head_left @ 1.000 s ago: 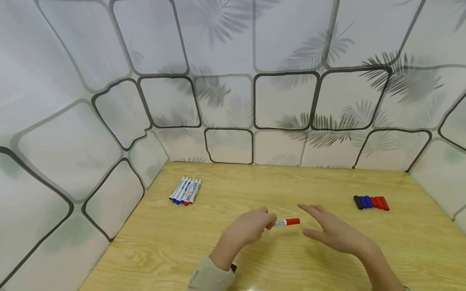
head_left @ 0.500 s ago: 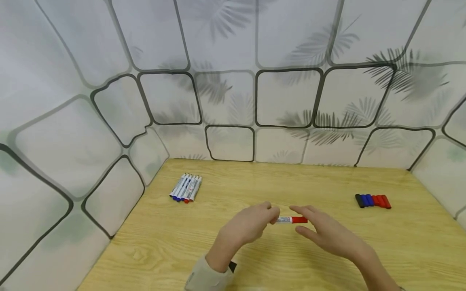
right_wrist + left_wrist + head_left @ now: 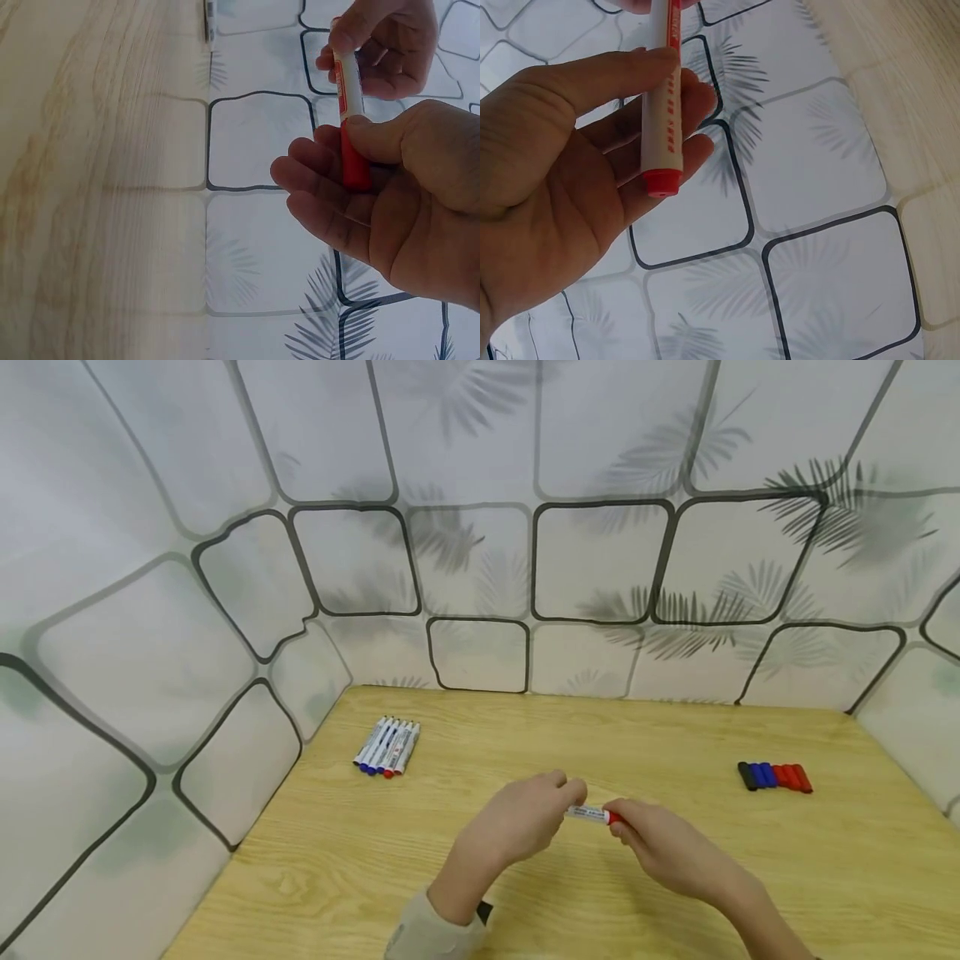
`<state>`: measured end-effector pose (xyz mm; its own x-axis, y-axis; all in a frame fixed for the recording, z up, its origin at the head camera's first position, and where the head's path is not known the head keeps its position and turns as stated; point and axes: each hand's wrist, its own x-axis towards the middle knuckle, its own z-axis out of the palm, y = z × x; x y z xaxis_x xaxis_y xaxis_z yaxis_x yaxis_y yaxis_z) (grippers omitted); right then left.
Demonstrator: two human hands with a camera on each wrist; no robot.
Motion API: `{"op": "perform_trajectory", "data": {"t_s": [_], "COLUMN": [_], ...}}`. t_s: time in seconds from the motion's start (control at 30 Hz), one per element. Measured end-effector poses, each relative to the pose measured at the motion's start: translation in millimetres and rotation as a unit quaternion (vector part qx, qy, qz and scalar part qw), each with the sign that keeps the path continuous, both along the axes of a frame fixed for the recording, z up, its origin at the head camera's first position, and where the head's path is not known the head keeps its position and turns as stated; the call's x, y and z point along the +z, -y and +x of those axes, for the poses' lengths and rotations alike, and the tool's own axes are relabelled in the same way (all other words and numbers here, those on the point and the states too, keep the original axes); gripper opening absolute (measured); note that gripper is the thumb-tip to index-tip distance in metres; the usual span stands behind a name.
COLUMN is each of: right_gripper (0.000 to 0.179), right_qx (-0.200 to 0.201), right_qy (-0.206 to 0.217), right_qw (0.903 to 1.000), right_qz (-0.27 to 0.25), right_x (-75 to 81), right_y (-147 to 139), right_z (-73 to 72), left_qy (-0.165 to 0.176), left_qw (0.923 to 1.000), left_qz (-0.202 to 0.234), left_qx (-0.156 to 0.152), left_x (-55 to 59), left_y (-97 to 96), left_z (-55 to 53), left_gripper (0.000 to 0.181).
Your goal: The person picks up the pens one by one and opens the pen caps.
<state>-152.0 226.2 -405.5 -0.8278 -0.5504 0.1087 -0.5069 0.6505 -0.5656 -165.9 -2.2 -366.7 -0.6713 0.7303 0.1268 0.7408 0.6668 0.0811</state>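
Note:
Between my two hands a white marker (image 3: 588, 813) with a red cap is held roughly level above the table. My left hand (image 3: 517, 820) pinches its white barrel between thumb and fingers; in the left wrist view the red end plug (image 3: 662, 182) of the marker points toward the camera. My right hand (image 3: 671, 847) grips the red cap (image 3: 355, 161) with the thumb on top and the fingers beneath, as the right wrist view shows. The cap is on the barrel, and in the head view the right fingers cover most of it.
A row of several white markers (image 3: 387, 747), without caps on their upper ends, lies at the table's left back. On the right side several loose caps (image 3: 775, 776), black, blue and red, lie side by side. A patterned cloth wall (image 3: 480, 568) borders the wooden table (image 3: 315, 877).
My right hand has moved left and closed its thumb and fingers on the marker's red cap. The left hand keeps its pinch on the barrel, nearly in place.

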Motion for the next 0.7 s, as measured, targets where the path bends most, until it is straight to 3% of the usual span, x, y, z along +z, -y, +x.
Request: {"op": "perform_trajectory", "data": {"t_s": [0.17,0.27,0.47,0.7], "right_gripper": [0.019,0.021,0.024,0.021], "right_qx": [0.01,0.02,0.035,0.048], "right_qy": [0.016,0.027,0.05,0.082], "right_qw": [0.9997,0.9992,0.9979,0.9953], "right_qz": [-0.017,-0.022,-0.02,-0.017], "right_x": [1.4,0.3,-2.1,-3.5], "right_y": [1.5,2.0,4.1,1.6], "right_z": [1.9,1.8,-0.3,2.1], "left_qy": [-0.084,-0.106,-0.079,-0.049], "left_qw": [0.9963,0.9938,0.9944,0.9943], "left_qz": [-0.01,-0.025,-0.07,-0.094], "left_qx": [-0.016,-0.025,-0.007,-0.008], "left_x": [-4.6,-8.3,-11.6,-13.3], "left_y": [-5.0,-7.3,-9.9,-16.3], "left_z": [-1.5,-2.3,-0.4,4.4], "left_gripper": [0.023,0.02,0.023,0.032]}}
